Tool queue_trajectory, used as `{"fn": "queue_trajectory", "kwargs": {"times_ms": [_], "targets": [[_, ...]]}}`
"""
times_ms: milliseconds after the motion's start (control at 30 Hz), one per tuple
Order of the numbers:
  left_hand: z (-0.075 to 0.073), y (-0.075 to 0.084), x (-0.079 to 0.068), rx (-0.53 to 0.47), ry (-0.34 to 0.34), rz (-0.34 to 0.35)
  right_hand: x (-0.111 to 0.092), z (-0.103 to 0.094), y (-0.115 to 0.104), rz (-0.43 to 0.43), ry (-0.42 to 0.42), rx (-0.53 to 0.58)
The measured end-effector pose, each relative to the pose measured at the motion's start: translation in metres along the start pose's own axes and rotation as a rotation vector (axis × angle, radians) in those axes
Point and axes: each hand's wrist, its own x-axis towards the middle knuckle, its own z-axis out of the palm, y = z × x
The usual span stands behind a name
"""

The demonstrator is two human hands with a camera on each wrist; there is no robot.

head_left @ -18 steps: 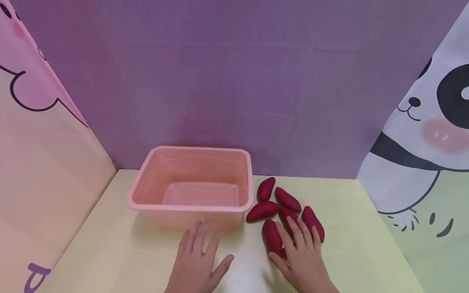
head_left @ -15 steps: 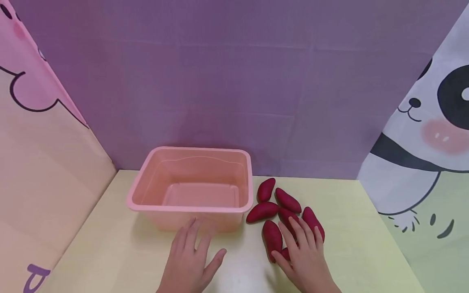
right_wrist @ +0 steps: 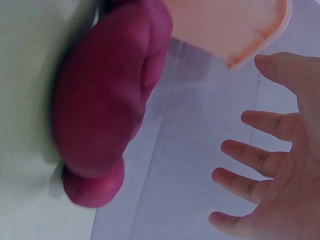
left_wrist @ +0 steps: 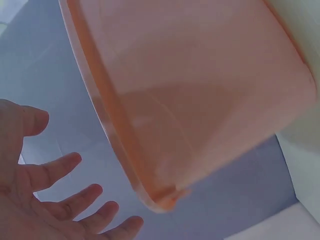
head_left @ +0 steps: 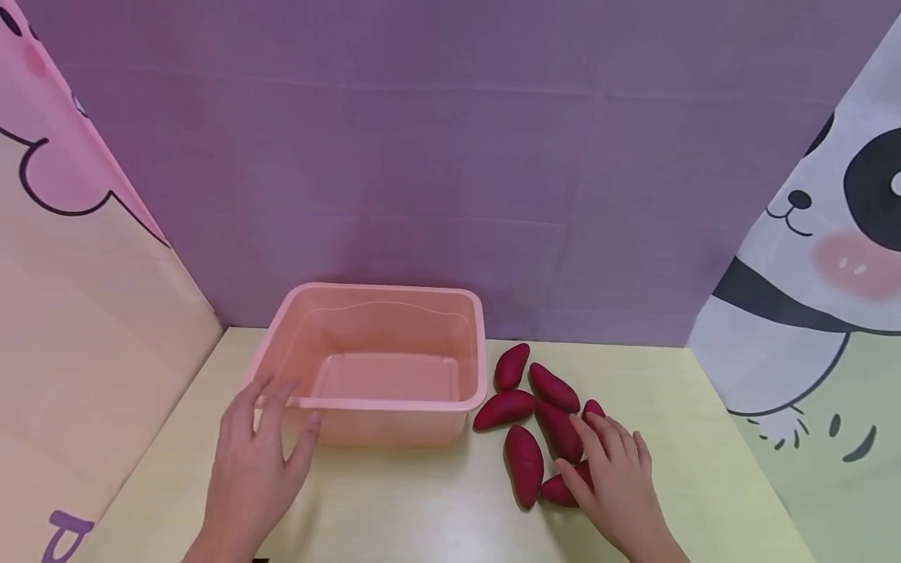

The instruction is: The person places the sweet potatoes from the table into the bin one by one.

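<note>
A pink plastic bin stands on the table, and its visible floor is bare. My left hand is over its front left corner, fingers spread and slightly bent; in the left wrist view the fingertips stay apart from the bin's rim. To the bin's right lie several dark red sweet potatoes. Above the nearest ones hovers my right hand, partly hiding two of them. The right wrist view shows that hand spread, holding nothing, with a gap to the sweet potatoes.
The pale table meets a purple cloth backdrop just behind the bin. A pink and cream printed panel rises at the left. On the right hangs a panda-print panel.
My left hand has moved left, from in front of the bin to its front left corner. The right hand has shifted slightly right, uncovering more of the sweet potatoes beneath it.
</note>
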Motion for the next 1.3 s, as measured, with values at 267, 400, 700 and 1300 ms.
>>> {"fn": "queue_trajectory", "kwargs": {"times_ms": [267, 400, 700, 1300], "targets": [[-0.011, -0.031, 0.008, -0.092, -0.001, -0.266, 0.003, -0.002, 0.023, 0.098, 0.062, -0.011], [-0.012, -0.046, 0.009, -0.16, -0.032, -0.401, 0.001, -0.002, 0.035, 0.154, 0.08, -0.008], [-0.009, -0.069, 0.011, -0.65, -0.058, -0.881, -0.005, -0.001, 0.053, 0.43, -0.13, 0.16], [-0.014, -0.089, 0.01, -1.416, -0.036, -0.949, -0.007, 0.015, 0.074, 0.581, -0.242, 0.379]]}}
